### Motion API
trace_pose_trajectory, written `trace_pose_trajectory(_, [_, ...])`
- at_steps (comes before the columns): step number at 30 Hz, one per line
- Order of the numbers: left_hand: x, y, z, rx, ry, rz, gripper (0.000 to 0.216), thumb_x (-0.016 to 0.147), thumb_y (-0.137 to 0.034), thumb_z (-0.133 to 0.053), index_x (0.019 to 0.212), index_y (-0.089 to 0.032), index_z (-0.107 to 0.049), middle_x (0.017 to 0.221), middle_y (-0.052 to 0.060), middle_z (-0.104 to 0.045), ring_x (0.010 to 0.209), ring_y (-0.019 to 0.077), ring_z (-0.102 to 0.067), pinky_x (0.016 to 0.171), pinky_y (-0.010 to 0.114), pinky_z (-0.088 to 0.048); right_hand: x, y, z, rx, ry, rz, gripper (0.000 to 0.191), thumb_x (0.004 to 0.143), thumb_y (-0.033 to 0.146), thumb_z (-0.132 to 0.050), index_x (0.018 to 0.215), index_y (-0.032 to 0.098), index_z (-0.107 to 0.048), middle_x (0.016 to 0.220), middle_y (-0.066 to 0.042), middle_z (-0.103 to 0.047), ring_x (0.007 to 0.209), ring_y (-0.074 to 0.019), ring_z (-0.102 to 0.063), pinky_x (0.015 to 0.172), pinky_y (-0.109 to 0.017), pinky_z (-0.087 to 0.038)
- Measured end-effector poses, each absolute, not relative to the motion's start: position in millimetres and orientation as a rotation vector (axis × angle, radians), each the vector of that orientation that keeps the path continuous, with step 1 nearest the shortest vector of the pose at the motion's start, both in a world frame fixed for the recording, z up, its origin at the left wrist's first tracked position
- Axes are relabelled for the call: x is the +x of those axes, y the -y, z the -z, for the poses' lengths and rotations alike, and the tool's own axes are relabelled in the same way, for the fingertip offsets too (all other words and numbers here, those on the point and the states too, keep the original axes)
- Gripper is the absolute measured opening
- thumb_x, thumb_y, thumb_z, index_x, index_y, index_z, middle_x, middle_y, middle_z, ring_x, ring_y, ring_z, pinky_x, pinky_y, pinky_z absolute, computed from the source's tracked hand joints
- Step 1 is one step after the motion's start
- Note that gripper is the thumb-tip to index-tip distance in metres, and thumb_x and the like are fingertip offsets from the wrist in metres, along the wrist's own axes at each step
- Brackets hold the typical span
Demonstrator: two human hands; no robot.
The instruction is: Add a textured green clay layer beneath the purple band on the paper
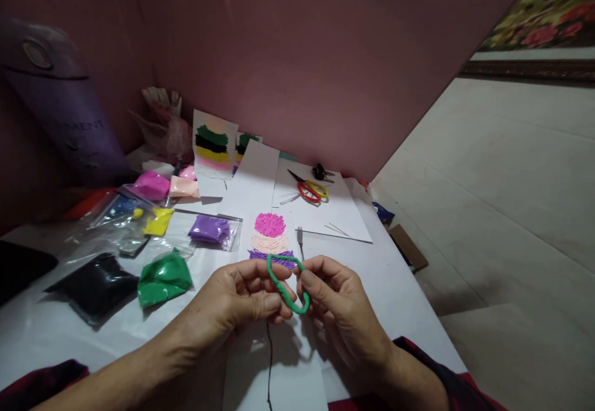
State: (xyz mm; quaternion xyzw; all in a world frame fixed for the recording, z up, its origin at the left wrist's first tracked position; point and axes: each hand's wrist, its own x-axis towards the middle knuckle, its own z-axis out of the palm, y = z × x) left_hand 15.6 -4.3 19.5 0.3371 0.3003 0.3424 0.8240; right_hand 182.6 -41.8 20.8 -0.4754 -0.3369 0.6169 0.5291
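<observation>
A thin rope of green modelling clay (284, 296), bent into a loop, hangs between my two hands. My left hand (246, 296) has curled fingers with the rope lying over them near the thumb tip. My right hand (334, 290) pinches the rope between thumb and forefinger. Just beyond my hands, a sheet of white paper (246, 206) bears textured clay bands: pink (270, 225), peach (269, 243) and purple (260, 255), the last partly covered by my fingers. A thin black strand (269, 367) runs down the paper below my hands.
Left lie bags of green clay (165, 279), black clay (98, 290), purple clay (209, 229) and yellow clay (158, 220). A small fork (300, 240) is beside the bands; scissors (309, 191) lie behind. Striped clay artwork (212, 147) leans by the wall. A purple cylinder (65, 101) stands far left.
</observation>
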Motion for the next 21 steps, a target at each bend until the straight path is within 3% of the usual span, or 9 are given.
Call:
trace_pose_trajectory(14, [15.6, 3.0, -19.3, 0.709, -0.698, -0.689, 0.023, 0.064, -0.022, -0.086, 0.079, -0.013, -0.07, 0.07, 0.004, -0.073, 0.061, 0.0123, -0.065, 0.058, 0.02, -0.048, 184.7, 41.8, -19.8, -1.097, 0.822, -1.447, 0.027, 0.075, 0.038, -0.079, 0.081, 0.015, -0.065, 0.06, 0.005, -0.056, 0.045, -0.0026, -0.043, 0.042, -0.015, -0.031])
trace_pose_trajectory(21, [15.1, 1.6, -14.9, 0.744, -0.655, -0.662, 0.02, 0.068, -0.025, -0.083, 0.076, -0.013, -0.068, 0.069, 0.004, -0.071, 0.062, 0.0115, -0.064, 0.059, 0.02, -0.047, 181.5, 41.6, -24.7, -1.092, 0.796, -1.455, 0.034, 0.077, 0.047, -0.075, 0.076, 0.014, -0.064, 0.055, 0.005, -0.051, 0.044, -0.003, -0.04, 0.04, -0.014, -0.028])
